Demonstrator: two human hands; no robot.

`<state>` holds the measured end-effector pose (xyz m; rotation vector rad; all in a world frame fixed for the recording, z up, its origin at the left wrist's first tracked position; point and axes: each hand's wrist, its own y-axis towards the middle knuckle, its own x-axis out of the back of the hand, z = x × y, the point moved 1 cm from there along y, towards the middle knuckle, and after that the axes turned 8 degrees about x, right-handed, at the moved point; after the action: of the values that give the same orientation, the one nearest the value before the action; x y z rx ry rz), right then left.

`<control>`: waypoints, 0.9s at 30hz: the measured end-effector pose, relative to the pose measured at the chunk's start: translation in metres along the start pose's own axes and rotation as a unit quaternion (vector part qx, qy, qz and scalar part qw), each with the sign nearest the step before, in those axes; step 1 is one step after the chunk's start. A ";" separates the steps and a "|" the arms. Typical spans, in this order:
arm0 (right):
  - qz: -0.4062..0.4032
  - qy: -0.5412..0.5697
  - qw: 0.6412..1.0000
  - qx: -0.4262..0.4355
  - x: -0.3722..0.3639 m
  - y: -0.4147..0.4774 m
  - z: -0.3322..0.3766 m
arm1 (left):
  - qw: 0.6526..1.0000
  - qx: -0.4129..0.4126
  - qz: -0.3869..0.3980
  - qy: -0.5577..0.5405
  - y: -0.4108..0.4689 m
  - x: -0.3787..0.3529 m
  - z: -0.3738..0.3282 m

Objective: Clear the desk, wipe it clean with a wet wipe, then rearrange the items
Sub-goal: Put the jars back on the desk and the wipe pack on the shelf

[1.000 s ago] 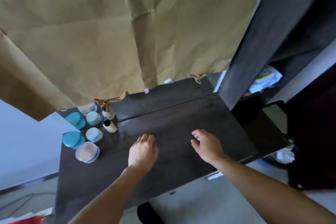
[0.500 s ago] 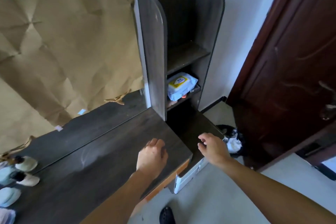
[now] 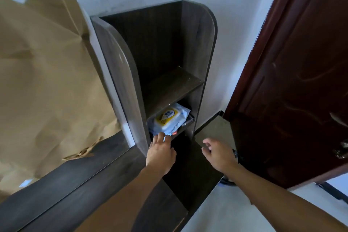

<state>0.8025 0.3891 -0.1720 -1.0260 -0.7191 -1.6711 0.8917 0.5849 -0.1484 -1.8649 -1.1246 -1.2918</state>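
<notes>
One pack of wet wipes [image 3: 169, 119] lies on the lower shelf [image 3: 185, 131], long axis running back-right, its front edge touched by the open left hand [image 3: 160, 151]; the right hand [image 3: 219, 153], open and empty, hovers further off.

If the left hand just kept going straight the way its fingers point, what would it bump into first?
Most likely the wet wipe pack lying on the lower shelf. The left hand points up into that nook, its fingertips already at the pack's front edge; actual contact is unclear.
</notes>
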 end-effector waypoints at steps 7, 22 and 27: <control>-0.028 0.011 0.995 0.096 -0.003 0.074 0.009 | 0.996 0.077 0.037 0.021 0.028 -0.017 0.000; 0.090 -0.027 0.987 0.133 -0.035 0.191 0.028 | 0.891 0.398 -0.109 -0.190 0.037 -0.061 -0.038; 0.071 0.045 0.981 0.175 -0.032 0.191 0.025 | 0.872 0.415 -0.141 -0.215 0.051 -0.064 -0.050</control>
<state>0.9946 0.3635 -0.1915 -0.7287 -0.8253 -1.3972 0.9042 0.5002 -0.1912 -1.3530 -1.8666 -0.3539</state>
